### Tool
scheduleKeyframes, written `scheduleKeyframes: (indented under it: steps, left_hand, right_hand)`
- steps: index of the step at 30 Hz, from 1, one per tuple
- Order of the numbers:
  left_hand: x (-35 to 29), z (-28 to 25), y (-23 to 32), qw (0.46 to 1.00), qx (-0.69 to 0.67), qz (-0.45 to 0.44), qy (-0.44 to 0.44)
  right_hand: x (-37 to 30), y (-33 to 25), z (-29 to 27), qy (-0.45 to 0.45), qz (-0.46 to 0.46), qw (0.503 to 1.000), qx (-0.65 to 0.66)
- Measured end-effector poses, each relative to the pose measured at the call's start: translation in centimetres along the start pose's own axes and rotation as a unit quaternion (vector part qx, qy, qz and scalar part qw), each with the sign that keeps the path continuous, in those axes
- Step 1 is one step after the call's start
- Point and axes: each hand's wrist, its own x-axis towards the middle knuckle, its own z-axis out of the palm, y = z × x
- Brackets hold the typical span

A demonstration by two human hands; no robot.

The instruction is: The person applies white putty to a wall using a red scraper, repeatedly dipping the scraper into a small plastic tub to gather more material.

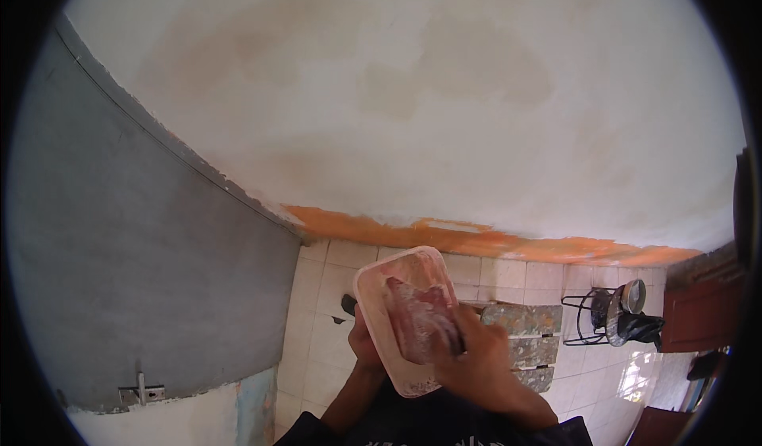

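My left hand (pixel 363 341) grips the left side of a shallow whitish-pink plastic tray (pixel 421 384) with rounded corners, held tilted in front of my body. Its fingers are partly hidden behind the tray. Over the tray's inside lies a wide, flat reddish tool (pixel 419 319) smeared with white, its upper edge uneven. My right hand (pixel 476 359) is closed round the tool's lower right end, where a dark part shows between the fingers. Whether it is a brush or a spreader is not clear. White residue coats the tray's rim and inside.
Ahead stands a white wall (pixel 444 152) with beige damp-looking patches and an orange strip (pixel 492 242) along its foot. A grey door (pixel 159 208) with a bolt is at left. A paint-spotted slatted bench (pixel 524 319) and a black-framed stool (pixel 603 311) stand right on the tiled floor (pixel 317 351).
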Motion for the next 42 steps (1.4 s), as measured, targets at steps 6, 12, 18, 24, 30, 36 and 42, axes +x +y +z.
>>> scheduleKeyframes:
  steps: [6,12,18,24,30,36,42]
  left_hand:
    - [0.2,0.5,0.1,0.999,0.016,-0.008,0.029]
    - [-0.2,0.1,-0.1,1.000,0.023,-0.009,-0.014]
    - [-0.3,0.3,-0.3,0.999,-0.028,-0.016,-0.011]
    - [-0.6,0.8,-0.1,0.999,-0.013,-0.045,0.025]
    - [-0.7,1.0,-0.2,0.994,0.014,-0.052,0.091]
    - [-0.1,1.7,-0.6,0.999,-0.003,-0.021,0.042]
    - [1.2,2.3,-0.3,0.998,-0.047,-0.028,0.021]
  right_hand:
    - [0.3,1.1,-0.6,0.044,-0.022,0.999,0.010]
    - [0.3,1.0,1.3,0.051,-0.028,0.998,0.006]
    - [-0.2,0.4,0.6,0.027,-0.008,0.999,0.027]
    - [-0.1,0.5,1.2,0.000,0.010,1.000,-0.011]
    - [-0.2,0.3,0.9,0.012,0.021,0.999,-0.024]
    - [0.1,0.8,0.8,0.018,0.007,1.000,-0.008]
    - [0.3,2.7,-0.1,0.066,0.057,0.981,0.174]
